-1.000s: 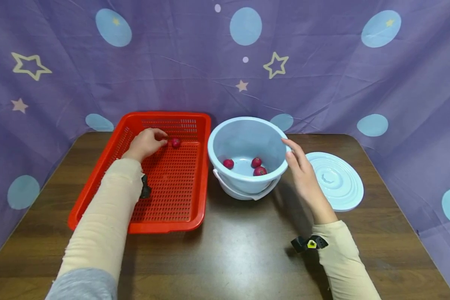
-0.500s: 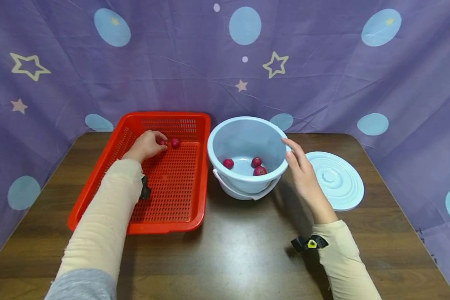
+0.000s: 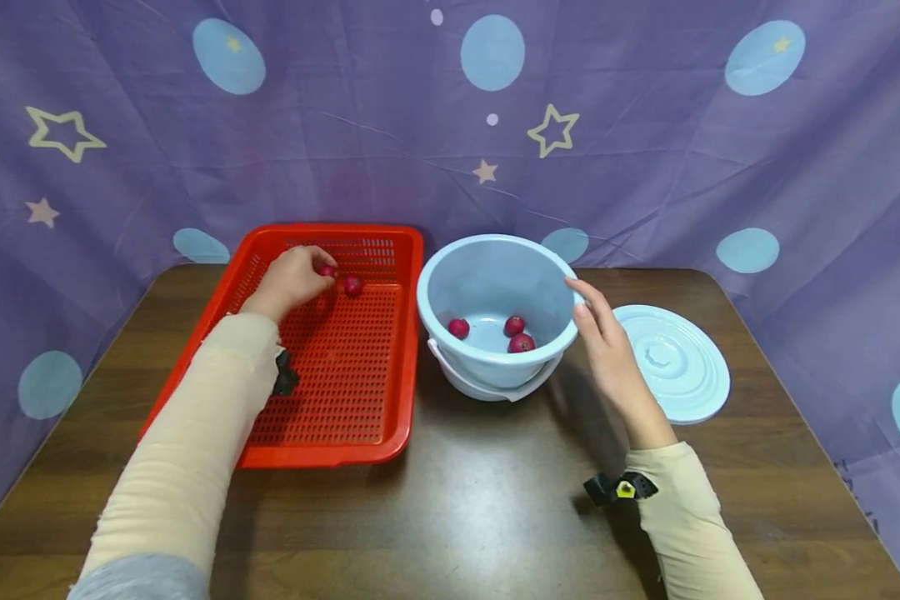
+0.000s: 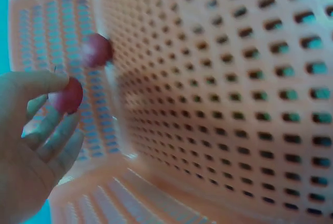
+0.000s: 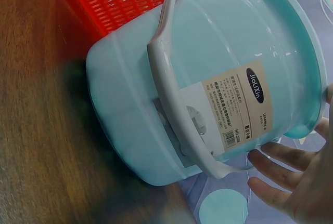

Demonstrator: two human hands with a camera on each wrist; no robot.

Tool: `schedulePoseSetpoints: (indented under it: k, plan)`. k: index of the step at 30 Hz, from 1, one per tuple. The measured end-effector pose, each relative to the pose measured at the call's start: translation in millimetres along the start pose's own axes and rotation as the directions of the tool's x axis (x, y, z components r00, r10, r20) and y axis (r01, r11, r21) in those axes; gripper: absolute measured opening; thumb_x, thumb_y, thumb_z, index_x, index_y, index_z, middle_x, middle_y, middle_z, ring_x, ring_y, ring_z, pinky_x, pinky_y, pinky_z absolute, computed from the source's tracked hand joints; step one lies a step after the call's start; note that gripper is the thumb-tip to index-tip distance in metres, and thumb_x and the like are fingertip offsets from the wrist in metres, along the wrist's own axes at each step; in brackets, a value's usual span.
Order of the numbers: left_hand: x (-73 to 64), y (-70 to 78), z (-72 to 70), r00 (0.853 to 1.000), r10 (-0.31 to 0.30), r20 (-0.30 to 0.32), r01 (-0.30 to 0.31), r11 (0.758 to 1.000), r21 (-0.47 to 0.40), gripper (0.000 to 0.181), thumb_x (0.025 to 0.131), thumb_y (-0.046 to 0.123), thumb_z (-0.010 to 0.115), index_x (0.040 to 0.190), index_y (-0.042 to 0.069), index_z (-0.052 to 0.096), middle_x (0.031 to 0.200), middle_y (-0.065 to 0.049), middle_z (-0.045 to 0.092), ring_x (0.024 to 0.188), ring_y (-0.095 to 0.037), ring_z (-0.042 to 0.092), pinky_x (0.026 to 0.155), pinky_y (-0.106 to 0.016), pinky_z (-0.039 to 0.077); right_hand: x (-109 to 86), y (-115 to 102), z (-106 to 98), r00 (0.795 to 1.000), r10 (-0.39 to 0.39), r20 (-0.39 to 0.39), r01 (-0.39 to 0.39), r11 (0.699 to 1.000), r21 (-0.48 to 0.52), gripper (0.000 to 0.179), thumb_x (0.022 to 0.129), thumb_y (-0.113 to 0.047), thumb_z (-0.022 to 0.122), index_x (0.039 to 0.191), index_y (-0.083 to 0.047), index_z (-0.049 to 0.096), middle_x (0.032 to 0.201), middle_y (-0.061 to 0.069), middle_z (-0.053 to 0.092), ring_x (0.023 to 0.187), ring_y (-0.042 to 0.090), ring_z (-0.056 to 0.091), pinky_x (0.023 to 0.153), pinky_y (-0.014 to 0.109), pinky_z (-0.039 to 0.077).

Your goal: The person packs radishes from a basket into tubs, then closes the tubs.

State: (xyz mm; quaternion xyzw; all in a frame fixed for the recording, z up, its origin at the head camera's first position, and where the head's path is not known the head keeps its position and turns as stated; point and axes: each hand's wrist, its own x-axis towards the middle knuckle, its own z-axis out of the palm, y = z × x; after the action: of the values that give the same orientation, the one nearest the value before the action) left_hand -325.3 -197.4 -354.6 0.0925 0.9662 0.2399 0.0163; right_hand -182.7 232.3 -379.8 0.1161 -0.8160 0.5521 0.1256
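Note:
Above the red basket [image 3: 330,456], my left hand [image 3: 288,279] pinches a small red radish [image 4: 70,96] between thumb and fingers. A second radish [image 3: 353,286] lies beside it near the far wall of the basket. My right hand [image 3: 611,358] rests on the right rim of the light blue bucket [image 3: 495,250], its fingers fairly straight. In the right wrist view its lower fingers [image 5: 276,172] spread along the bucket's outer side. Inside the bucket, 3 radishes sit on the bottom; one is the radish [image 3: 521,342] nearest the front.
A light blue lid [image 3: 675,362] lies on the wooden table [image 3: 480,517] to the right of the bucket. The bucket's white handle [image 3: 487,392] hangs down in front. A purple curtain [image 3: 390,150] rises behind the table.
My left hand has taken hold of a radish and lifted it slightly, away from the other one. My right hand and the bucket have not visibly moved.

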Motion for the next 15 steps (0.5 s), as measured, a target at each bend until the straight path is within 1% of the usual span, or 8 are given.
schedulePoseSetpoints:
  k: [3,6,11,15]
  plan:
    - [-2.6,11.5,-5.0,0.999,0.003,-0.054,-0.004,1.0,-0.021,0.028,0.09,0.012,0.063,0.115,0.0,0.066,0.109,-0.022,0.065,0.098,-0.037,0.059,0.089,-0.051,0.045,-0.7,1,0,1.0,0.0,-0.004,0.0,1.0,0.0,0.044,0.108,-0.028,0.039,0.149,-0.013,0.042,0.149,0.012,0.044,0.131,0.027,0.044,0.11,0.049,0.03]
    - [-4.2,24.1,-9.6,0.995,0.014,-0.094,-0.018,0.999,-0.049,0.026,0.091,0.013,0.065,0.115,0.001,0.066,0.109,-0.021,0.065,0.098,-0.036,0.059,0.089,-0.051,0.045,-0.7,1,0,1.0,-0.001,-0.007,0.001,1.0,-0.001,0.044,0.108,-0.028,0.039,0.149,-0.013,0.042,0.15,0.011,0.044,0.131,0.027,0.044,0.11,0.049,0.029]
    - [-7.8,42.7,-16.4,0.992,0.043,-0.118,-0.052,0.996,-0.073,0.025,0.091,0.014,0.068,0.114,0.003,0.067,0.109,-0.018,0.063,0.097,-0.034,0.057,0.088,-0.049,0.045,-0.4,1,1,1.0,-0.002,-0.009,0.002,1.0,-0.004,0.044,0.108,-0.028,0.039,0.149,-0.014,0.043,0.149,0.011,0.044,0.131,0.028,0.044,0.11,0.049,0.029]
    - [-11.1,53.7,-20.2,0.991,0.051,-0.123,-0.061,0.995,-0.081,0.026,0.092,0.017,0.068,0.115,0.006,0.067,0.11,-0.015,0.06,0.095,-0.031,0.057,0.086,-0.047,0.045,0.4,2,1,1.0,-0.008,-0.01,0.008,1.0,-0.002,0.044,0.108,-0.027,0.039,0.149,-0.013,0.043,0.148,0.012,0.045,0.13,0.026,0.045,0.11,0.048,0.03]
